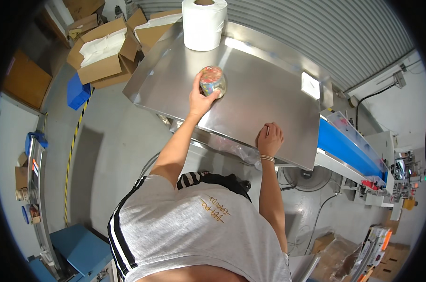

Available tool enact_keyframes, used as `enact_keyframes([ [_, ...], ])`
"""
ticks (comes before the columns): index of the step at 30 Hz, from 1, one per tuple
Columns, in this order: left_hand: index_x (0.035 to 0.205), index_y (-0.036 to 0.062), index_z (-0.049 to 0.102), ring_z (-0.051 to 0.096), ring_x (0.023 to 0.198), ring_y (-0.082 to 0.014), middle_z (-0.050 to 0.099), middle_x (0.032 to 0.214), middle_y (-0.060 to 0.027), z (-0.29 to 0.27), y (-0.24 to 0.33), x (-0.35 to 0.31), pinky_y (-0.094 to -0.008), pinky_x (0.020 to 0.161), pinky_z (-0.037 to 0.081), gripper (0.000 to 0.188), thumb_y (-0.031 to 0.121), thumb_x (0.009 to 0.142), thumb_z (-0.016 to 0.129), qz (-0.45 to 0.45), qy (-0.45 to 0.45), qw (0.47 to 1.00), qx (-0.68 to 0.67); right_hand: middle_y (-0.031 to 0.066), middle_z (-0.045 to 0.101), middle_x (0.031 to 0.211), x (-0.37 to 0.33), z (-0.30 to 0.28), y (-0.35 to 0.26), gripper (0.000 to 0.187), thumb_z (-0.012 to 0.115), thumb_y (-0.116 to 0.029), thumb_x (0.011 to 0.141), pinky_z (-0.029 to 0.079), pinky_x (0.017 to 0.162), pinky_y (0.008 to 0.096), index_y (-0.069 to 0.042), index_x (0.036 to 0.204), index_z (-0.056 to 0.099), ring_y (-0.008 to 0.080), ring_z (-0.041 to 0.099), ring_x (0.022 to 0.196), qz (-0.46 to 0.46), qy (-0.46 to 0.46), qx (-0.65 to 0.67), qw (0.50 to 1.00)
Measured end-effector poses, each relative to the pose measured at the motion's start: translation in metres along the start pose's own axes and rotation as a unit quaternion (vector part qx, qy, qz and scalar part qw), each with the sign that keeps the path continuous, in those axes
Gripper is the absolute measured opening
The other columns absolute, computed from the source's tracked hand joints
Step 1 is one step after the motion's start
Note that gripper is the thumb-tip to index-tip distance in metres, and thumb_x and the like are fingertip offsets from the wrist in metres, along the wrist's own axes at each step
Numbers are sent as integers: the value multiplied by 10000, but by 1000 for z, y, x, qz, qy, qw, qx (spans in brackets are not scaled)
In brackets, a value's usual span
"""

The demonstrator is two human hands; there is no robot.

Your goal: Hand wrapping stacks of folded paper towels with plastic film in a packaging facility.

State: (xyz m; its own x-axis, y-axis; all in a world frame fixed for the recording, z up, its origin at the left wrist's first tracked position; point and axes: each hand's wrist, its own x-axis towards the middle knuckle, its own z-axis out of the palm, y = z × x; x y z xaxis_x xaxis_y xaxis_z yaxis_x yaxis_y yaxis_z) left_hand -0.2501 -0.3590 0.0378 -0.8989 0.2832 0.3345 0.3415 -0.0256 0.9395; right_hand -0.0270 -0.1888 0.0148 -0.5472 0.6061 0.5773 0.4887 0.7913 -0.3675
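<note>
My left hand (202, 100) is wrapped round the near left side of a short, round jar-like container (211, 76) with a reddish mottled top and a multicoloured side. It is upright over the steel table (250, 80); whether its base touches the surface is hard to tell. Near the table's front edge, my right hand (271, 137) rests with its fingers curled in. What those fingers hold, if anything, is hidden. Thin bands circle the right wrist.
A big white paper roll (203, 26) stands at the table's back left, and a white square pad (310, 85) lies at the right. Raised rims edge the table. Beyond its right end runs a blue conveyor belt (349, 149). Open cardboard boxes (105, 70) stand left.
</note>
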Motion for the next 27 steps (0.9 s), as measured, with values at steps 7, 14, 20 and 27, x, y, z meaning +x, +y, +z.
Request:
enact_keyframes([
  [7, 1397, 55, 270, 547, 1068, -223, 481, 1261, -159, -12, 0, 3, -336, 930, 455, 811, 89, 742, 747, -43, 29, 962, -266, 76, 626, 1101, 0, -2, -1, 128, 595, -174, 836, 381, 940, 431, -125, 944, 646, 279, 552, 1079, 3, 5, 4, 1000],
  [14, 1435, 41, 221, 590, 1039, -261, 567, 1183, -197, -6, 1, 0, -350, 915, 463, 935, 268, 716, 774, -31, -44, 995, -82, 77, 629, 1108, 1, -1, -1, 127, 596, -182, 838, 382, 934, 429, -124, 939, 645, 277, 553, 1085, 9, -11, 8, 1000],
  [20, 1429, 46, 252, 620, 1002, -293, 612, 1112, -213, -4, 13, -4, -368, 881, 484, 990, 376, 672, 798, -53, -49, 996, 55, 78, 629, 1118, 1, 1, 1, 126, 595, -185, 836, 382, 932, 431, -126, 936, 645, 280, 554, 1083, 9, -2, 8, 1000],
  [27, 1439, 13, 226, 544, 1094, -361, 594, 1172, -197, 0, 15, -5, -429, 967, 384, 1168, 537, 572, 807, 72, -158, 949, 262, 76, 629, 1117, 1, -2, -1, 128, 594, -183, 836, 380, 932, 427, -123, 935, 649, 275, 552, 1087, 8, -2, 7, 1000],
])
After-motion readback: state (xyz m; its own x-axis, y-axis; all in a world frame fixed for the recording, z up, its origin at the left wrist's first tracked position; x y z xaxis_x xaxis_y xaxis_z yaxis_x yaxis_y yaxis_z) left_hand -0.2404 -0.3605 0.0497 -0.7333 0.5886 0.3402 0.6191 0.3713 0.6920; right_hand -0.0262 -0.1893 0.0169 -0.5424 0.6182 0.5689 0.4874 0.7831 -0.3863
